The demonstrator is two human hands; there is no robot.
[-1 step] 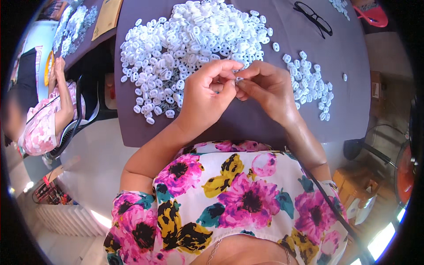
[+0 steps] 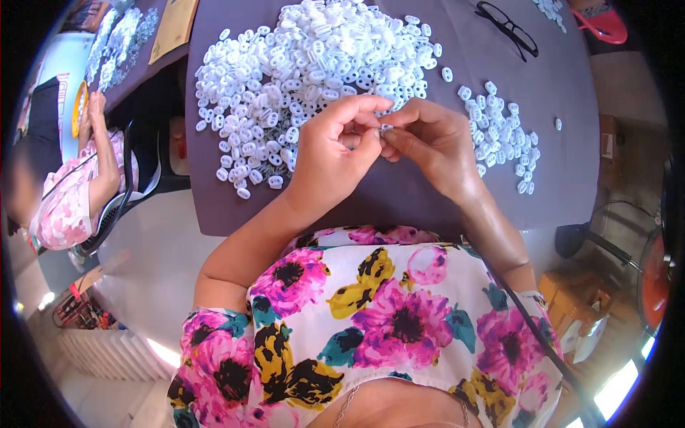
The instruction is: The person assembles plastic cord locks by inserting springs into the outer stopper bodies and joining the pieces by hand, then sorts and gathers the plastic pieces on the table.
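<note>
A small white plastic ring-shaped part [image 2: 386, 129] is pinched between the fingertips of the left hand [image 2: 332, 153] and the right hand [image 2: 432, 143], above the dark purple table [image 2: 428, 192]. Both grips are pressed together on it — the step in hand appears to be fitting or checking one piece. The next move likely calls for fine fingertip pressure. The part's long axis and facing cannot be told — fingers hide it. The large heap of white parts [image 2: 314, 64] lies just beyond.

Bright, even daylight falls on the purple table [image 2: 542, 143], shadows soft beneath the hands; glare flares far below it (lower right), and fisheye bending blurs everything toward the black rim.
</note>
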